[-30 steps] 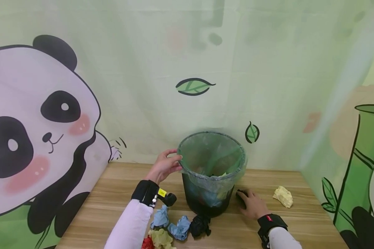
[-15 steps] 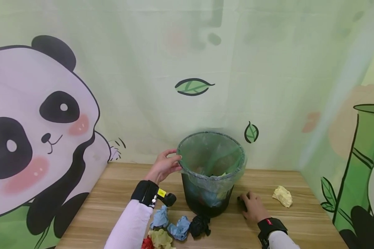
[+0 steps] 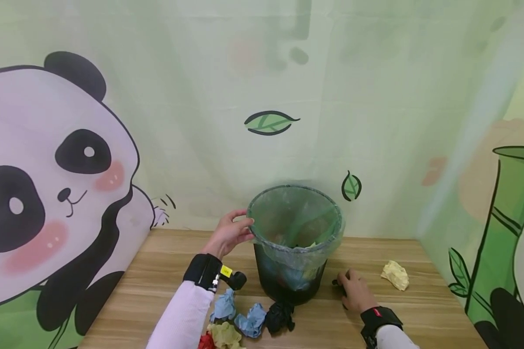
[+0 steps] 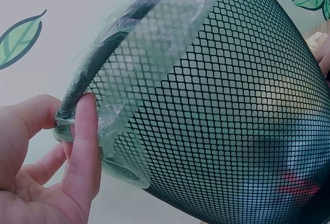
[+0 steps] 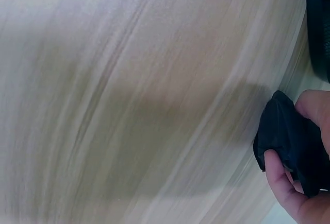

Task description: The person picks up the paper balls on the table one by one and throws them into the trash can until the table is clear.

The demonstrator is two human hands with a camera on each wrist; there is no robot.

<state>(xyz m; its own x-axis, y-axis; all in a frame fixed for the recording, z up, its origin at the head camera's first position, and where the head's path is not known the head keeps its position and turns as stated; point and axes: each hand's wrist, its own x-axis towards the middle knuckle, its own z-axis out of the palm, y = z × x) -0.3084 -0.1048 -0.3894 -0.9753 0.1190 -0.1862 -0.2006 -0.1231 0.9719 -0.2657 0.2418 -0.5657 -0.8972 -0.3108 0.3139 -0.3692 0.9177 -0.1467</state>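
1. The black crumpled wad is on or just above the table, right of the mesh bin.
2. The right grip is clamped on it; an even, firm pinch should serve.
3. The left grip pinches the bin's lined rim; steady pressure would likely prevent tipping.

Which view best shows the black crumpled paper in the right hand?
Right wrist: the black crumpled paper shows large, pinched by the right hand. Head: only a small dark part; the hand covers the rest. Left wrist: can't make it out.
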